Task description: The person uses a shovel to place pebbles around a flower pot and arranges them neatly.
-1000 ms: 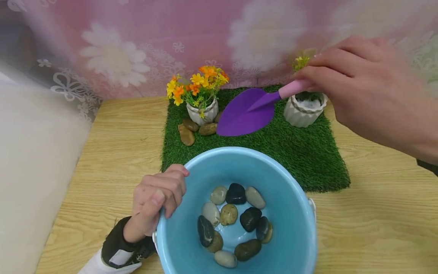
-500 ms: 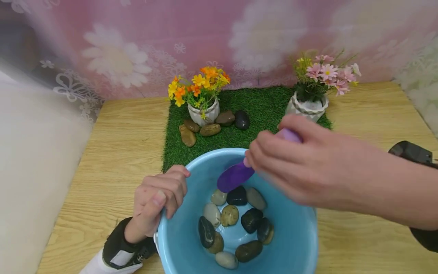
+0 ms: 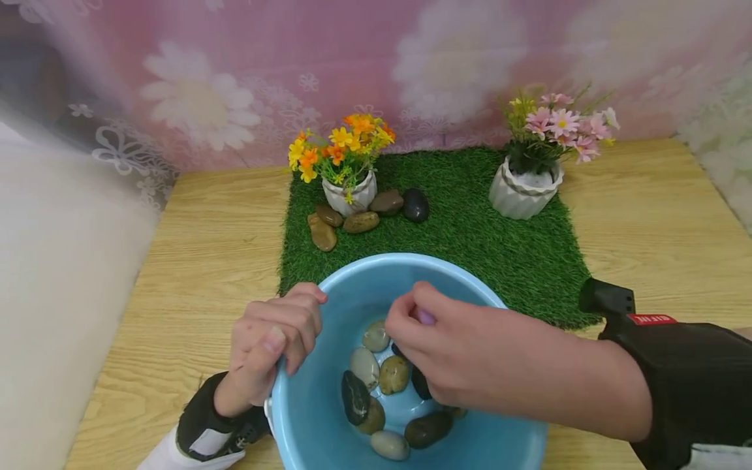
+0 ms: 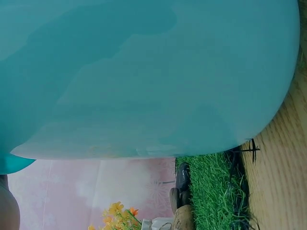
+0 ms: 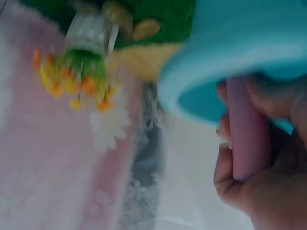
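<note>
My right hand (image 3: 437, 343) is down inside the blue bucket (image 3: 405, 260), gripping a trowel by its pink handle (image 5: 247, 132). The hand hides the trowel's purple blade in the head view. Around it on the bucket floor lie several smooth stones, among them a yellowish one (image 3: 393, 374), a dark veined one (image 3: 355, 397) and a brown one (image 3: 427, 429). Some stones are covered by the hand. On the bucket's left rim my left hand (image 3: 276, 339) holds on, fingers curled over the edge. The left wrist view shows mostly the bucket's outer wall (image 4: 168, 86).
Behind the bucket lies a green turf mat (image 3: 470, 228) on the wooden table (image 3: 205, 261). On it stand a white pot (image 3: 350, 193) of orange and yellow flowers, with several stones (image 3: 361, 222) at its foot, and a white pot (image 3: 523, 192) of pink flowers.
My right hand has come down with the trowel from above the mat into the bucket. A black stone, previously hidden behind the blade, shows on the mat. The left hand stays on the rim.
</note>
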{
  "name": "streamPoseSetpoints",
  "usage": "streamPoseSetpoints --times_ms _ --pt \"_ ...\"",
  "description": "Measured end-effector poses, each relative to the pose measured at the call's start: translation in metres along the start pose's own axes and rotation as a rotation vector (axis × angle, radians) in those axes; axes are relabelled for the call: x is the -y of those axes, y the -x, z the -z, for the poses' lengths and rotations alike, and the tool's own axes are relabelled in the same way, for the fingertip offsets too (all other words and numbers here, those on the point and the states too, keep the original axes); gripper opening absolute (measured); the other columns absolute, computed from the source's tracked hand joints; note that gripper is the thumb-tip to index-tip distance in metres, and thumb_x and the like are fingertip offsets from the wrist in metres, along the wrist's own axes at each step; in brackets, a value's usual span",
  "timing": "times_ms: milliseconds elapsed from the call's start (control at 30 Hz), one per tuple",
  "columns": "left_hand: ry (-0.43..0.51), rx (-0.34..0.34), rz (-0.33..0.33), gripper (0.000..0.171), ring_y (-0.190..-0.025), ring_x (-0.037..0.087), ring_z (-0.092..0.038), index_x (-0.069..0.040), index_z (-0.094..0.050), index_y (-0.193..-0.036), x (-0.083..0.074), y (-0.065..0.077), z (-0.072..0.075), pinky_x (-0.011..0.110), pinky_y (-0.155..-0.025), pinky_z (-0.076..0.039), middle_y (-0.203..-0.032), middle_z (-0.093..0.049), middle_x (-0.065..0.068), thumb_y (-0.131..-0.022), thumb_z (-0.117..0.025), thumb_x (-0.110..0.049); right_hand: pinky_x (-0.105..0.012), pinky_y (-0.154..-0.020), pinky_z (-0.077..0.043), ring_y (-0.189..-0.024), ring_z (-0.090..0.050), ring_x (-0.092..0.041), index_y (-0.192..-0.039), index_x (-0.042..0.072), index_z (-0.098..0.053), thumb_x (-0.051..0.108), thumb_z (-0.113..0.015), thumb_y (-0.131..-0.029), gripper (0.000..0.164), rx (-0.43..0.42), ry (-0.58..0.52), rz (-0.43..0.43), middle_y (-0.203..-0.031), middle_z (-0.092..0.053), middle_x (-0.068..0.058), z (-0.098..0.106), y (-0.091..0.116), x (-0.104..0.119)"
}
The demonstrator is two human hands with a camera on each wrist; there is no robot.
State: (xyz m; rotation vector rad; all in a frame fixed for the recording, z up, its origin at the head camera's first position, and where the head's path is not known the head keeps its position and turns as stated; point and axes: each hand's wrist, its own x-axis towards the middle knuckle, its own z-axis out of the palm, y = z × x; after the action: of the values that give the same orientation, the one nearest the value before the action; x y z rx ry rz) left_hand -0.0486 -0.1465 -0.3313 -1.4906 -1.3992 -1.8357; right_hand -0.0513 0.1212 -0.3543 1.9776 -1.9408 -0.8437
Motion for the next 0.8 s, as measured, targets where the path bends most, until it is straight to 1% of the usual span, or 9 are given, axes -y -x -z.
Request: streamPoseSetpoints --times_ms 67,100,133,233,333,433,600,700,800 --pt "0.001 0.003 0.001 0.051 -0.055 0.017 -0.044 -0.011 -0.040 -0.053 0.000 0.000 0.000 0.037 -0.098 -0.036 -0.053 -0.043 0.001 -0.101 -0.029 -0.003 -0.067 -0.069 -0.030 -0.096 -0.035 -0.053 -0.079 0.004 -0.060 0.011 -0.045 -0.099 0.026 -0.022 -0.048 0.005 -0.094 -0.041 -0.035 0.014 0.000 -0.014" --pt "0.002 0.003 0.001 0.051 -0.055 0.017 -0.044 -0.011 -0.040 -0.053 -0.001 0.000 0.000 0.037 -0.098 -0.036 -0.052 -0.043 0.001 -0.101 -0.029 -0.003 -0.064 -0.068 -0.030 -0.093 -0.036 -0.048 -0.079 0.005 -0.061 0.009 -0.045 -0.099 0.026 -0.051 -0.069 -0.006 -0.091 -0.041 -0.031 0.021 0.002 -0.022" --pt "0.003 0.004 0.002 0.051 -0.055 0.017 -0.044 -0.011 -0.040 -0.053 -0.001 0.000 0.001 0.036 -0.098 -0.036 -0.053 -0.043 0.001 -0.101 -0.029 -0.003 -0.061 -0.068 -0.031 -0.090 -0.036 -0.043 -0.079 0.004 -0.062 0.009 -0.048 -0.099 0.024 -0.075 -0.078 -0.030 -0.088 -0.040 -0.026 0.030 0.005 -0.030" --pt "0.006 0.002 0.001 0.051 -0.055 0.017 -0.043 -0.011 -0.040 -0.052 -0.001 0.000 0.001 0.037 -0.097 -0.036 -0.052 -0.043 0.001 -0.101 -0.029 -0.003 -0.050 -0.070 -0.029 -0.083 -0.032 -0.030 -0.083 0.002 -0.064 0.012 -0.063 -0.094 0.015 -0.123 -0.106 -0.107 -0.080 -0.038 -0.014 0.052 0.011 -0.052" --pt "0.004 0.004 0.005 0.050 -0.055 0.017 -0.043 -0.011 -0.040 -0.053 -0.002 0.000 0.001 0.037 -0.097 -0.036 -0.053 -0.043 0.001 -0.101 -0.029 -0.003 -0.041 -0.072 -0.026 -0.081 -0.028 -0.024 -0.085 0.005 -0.063 0.018 -0.076 -0.088 0.019 -0.120 -0.156 -0.150 -0.076 -0.037 -0.006 0.068 0.014 -0.065" --pt "0.000 0.006 0.009 0.050 -0.056 0.017 -0.044 -0.011 -0.041 -0.053 -0.002 -0.001 0.002 0.037 -0.098 -0.036 -0.053 -0.043 0.001 -0.101 -0.029 -0.003 -0.037 -0.071 -0.025 -0.079 -0.029 -0.021 -0.085 0.012 -0.063 0.021 -0.080 -0.084 0.020 -0.096 -0.253 -0.138 -0.076 -0.043 -0.002 0.073 0.013 -0.069" --pt "-0.002 0.003 0.011 0.050 -0.056 0.017 -0.044 -0.011 -0.041 -0.053 -0.001 -0.002 0.003 0.037 -0.098 -0.036 -0.053 -0.043 0.001 -0.101 -0.030 -0.003 -0.034 -0.071 -0.027 -0.078 -0.029 -0.019 -0.084 0.021 -0.064 0.021 -0.082 -0.081 0.019 -0.081 -0.357 -0.106 -0.077 -0.047 0.004 0.073 0.013 -0.071" --pt "0.000 0.001 0.010 0.050 -0.056 0.017 -0.044 -0.011 -0.041 -0.053 -0.001 -0.002 0.004 0.037 -0.098 -0.036 -0.053 -0.043 0.001 -0.101 -0.030 -0.003 -0.033 -0.073 -0.029 -0.079 -0.032 -0.016 -0.088 0.024 -0.068 0.022 -0.083 -0.081 0.017 -0.064 -0.445 -0.081 -0.081 -0.052 0.007 0.074 0.016 -0.074" --pt "0.000 0.000 0.014 0.050 -0.055 0.017 -0.044 -0.011 -0.041 -0.053 -0.001 -0.002 0.004 0.037 -0.098 -0.036 -0.053 -0.043 0.001 -0.101 -0.030 -0.004 -0.033 -0.076 -0.031 -0.081 -0.035 -0.014 -0.094 0.025 -0.071 0.022 -0.084 -0.080 0.019 -0.065 -0.544 -0.064 -0.085 -0.055 0.009 0.073 0.018 -0.078"
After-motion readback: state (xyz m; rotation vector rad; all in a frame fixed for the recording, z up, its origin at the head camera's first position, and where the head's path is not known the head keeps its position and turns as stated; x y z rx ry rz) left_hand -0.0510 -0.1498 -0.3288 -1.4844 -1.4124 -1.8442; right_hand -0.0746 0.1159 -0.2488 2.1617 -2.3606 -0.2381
